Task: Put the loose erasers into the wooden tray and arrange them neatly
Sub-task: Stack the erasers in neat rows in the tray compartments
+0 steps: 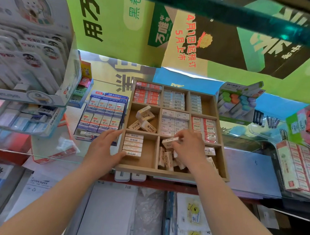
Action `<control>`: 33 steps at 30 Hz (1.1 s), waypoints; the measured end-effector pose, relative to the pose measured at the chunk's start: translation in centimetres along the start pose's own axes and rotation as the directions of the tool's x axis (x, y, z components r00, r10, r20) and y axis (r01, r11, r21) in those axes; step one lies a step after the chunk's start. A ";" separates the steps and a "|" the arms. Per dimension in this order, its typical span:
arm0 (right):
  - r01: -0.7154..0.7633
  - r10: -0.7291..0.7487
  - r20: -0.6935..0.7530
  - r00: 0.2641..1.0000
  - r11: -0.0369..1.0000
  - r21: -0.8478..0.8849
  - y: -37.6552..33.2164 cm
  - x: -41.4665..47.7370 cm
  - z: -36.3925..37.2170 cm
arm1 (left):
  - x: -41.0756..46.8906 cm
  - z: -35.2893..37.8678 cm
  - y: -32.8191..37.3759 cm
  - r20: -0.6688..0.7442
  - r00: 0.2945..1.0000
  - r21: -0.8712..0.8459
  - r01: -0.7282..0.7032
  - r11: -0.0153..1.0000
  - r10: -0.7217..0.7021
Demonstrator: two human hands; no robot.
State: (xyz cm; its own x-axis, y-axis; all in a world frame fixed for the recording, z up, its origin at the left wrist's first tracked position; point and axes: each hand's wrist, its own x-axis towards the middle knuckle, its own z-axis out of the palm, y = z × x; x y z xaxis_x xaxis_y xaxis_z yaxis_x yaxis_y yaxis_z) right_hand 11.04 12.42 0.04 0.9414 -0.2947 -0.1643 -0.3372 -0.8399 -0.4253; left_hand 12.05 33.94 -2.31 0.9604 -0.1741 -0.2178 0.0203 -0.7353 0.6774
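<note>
A wooden tray (171, 173) with several compartments sits on the glass shelf, most of them filled with rows of wrapped erasers. My right hand (189, 148) is over the front right compartment and pinches one white eraser (169, 141) above a loose jumble of erasers (166, 160). My left hand (104, 146) rests on the tray's left front edge, thumb near a neat stack of erasers (133, 144) in the front left compartment. Loose erasers (145, 121) lie untidily in the middle left compartment.
A blue display box of erasers (102, 115) stands left of the tray. Hanging card packs (22, 54) fill the far left. Boxes of erasers (302, 169) sit at the right, a highlighter box (237, 101) behind. Paper pads (108, 212) lie on the lower shelf.
</note>
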 end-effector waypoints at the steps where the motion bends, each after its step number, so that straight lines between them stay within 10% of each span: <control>1: 0.008 -0.007 -0.017 1.000 0.996 0.093 0.1 -0.2 -0.4 | -0.2 -0.1 0.0 -0.039 0.999 -0.005 -0.009 1.000 0.009; 11: 0.024 -0.211 0.278 0.937 0.834 0.551 -2.7 -1.8 -2.6 | -1.3 0.6 4.9 0.069 0.984 -0.222 -0.144 0.964 0.162; 18: -0.141 -0.153 0.277 0.949 0.579 0.803 -3.8 -3.0 -0.2 | -1.7 1.2 4.1 0.137 0.990 -0.454 0.050 0.890 0.014; 28: 0.245 -0.295 0.178 0.939 0.935 0.257 -4.0 -3.3 1.6 | -1.5 0.7 1.8 0.020 0.998 -0.253 -0.047 0.966 0.054; 33: 0.393 -0.345 0.329 0.879 0.915 -0.091 -4.9 -3.8 2.4 | -1.5 0.1 0.4 -0.003 0.969 0.079 -0.245 0.966 0.246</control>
State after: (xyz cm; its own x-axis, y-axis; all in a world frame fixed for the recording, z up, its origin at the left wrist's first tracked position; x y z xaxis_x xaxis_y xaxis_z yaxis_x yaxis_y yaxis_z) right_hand 9.13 18.77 0.58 0.9398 0.1802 -0.2903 0.0624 -0.9258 -0.3728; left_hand 10.54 33.86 -1.82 0.9366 -0.3479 -0.0424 -0.2377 -0.7195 0.6525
